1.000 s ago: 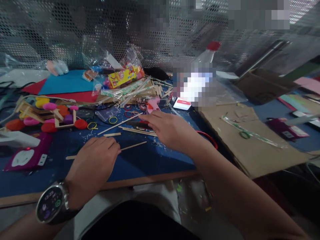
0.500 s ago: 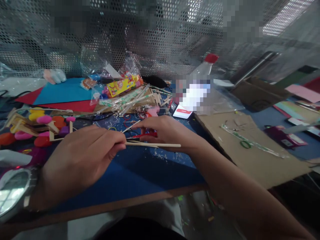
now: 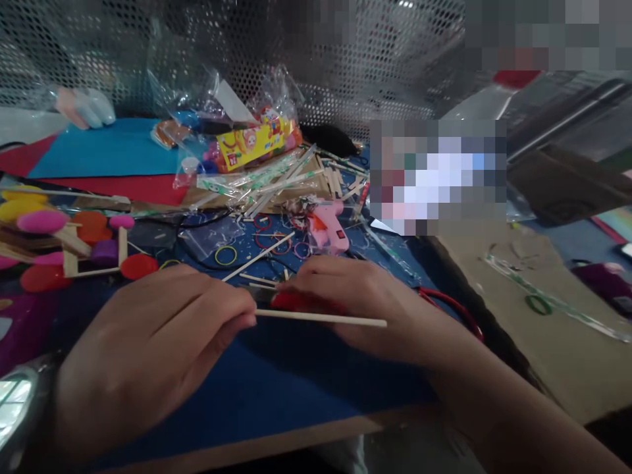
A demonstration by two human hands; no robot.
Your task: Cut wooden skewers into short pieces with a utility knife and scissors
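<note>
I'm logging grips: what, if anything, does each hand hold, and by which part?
The left hand pinches a wooden stick by its left part; the right hand grips a red tool by its handle.

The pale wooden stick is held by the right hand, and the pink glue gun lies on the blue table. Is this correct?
The hand is wrong: the head view shows the pale wooden stick held by the left hand. The pink glue gun does lie on the blue table.

From here the stick [image 3: 320, 318] toward the near edge of the table [image 3: 296, 388] looks matt, smooth wood; toward the far edge, the yellow-labelled packet [image 3: 254, 143] is glossy, crinkled plastic, the blue sheet [image 3: 108, 151] matt.
</note>
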